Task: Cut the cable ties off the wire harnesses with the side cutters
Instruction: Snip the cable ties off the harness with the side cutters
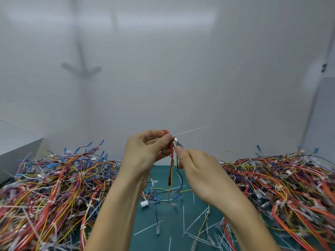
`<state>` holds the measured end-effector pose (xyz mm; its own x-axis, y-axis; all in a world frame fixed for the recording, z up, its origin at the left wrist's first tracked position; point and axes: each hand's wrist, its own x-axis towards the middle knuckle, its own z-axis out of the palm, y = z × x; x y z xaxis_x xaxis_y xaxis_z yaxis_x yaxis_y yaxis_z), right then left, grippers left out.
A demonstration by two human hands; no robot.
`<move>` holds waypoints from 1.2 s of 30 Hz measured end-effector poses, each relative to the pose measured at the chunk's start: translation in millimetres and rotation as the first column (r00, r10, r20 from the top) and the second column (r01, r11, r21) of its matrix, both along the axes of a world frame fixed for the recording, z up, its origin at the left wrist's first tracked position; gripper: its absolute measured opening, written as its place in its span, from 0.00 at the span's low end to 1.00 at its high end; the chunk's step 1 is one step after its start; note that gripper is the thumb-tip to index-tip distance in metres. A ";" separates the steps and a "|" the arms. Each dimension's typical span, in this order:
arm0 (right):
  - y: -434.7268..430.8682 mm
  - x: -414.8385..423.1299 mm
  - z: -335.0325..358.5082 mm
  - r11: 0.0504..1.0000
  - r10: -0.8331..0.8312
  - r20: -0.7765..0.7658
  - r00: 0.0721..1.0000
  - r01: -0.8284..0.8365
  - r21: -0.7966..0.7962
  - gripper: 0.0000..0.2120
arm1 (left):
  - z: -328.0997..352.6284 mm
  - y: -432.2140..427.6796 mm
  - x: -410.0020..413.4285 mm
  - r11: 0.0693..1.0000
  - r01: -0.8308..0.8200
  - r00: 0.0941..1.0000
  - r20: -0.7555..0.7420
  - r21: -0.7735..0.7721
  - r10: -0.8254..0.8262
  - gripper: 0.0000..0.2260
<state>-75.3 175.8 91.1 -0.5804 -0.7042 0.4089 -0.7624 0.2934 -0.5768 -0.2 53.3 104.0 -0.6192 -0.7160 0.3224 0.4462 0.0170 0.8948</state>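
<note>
My left hand [145,149] is raised above the green mat and pinches a small wire harness [171,163] of red, yellow and black wires near its top; the wires hang down toward the mat. A white cable tie [190,131] sticks out to the right from the pinched spot. My right hand [197,167] grips the side cutters [178,143], whose metal jaws sit right at the tie beside my left thumb. The cutter handles are hidden inside my fist.
Big heaps of tangled coloured harnesses lie on the left [54,187] and right [282,182]. Between them the green cutting mat [163,225] carries several cut white ties and a few loose wires. A grey box [16,147] stands at far left; white walls surround.
</note>
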 end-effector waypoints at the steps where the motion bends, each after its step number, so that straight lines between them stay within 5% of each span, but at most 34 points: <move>1: 0.8 0.1 0.5 1.000 -0.006 -0.002 1.000 0.006 0.001 0.28 | 0.5 -0.6 1.0 1.000 0.001 1.000 -0.009 -0.004 -0.001 0.02; 36: -0.6 3.1 5.3 0.996 -0.027 0.054 0.998 0.031 -0.080 0.29 | -0.1 -2.9 1.7 0.977 -0.019 0.999 0.038 -0.211 0.028 0.04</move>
<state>-72.1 175.2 96.4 -0.6224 -0.6526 0.4320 -0.7220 0.2656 -0.6389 1.5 50.3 103.9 -0.6186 -0.6494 0.4423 0.4068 0.2169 0.8874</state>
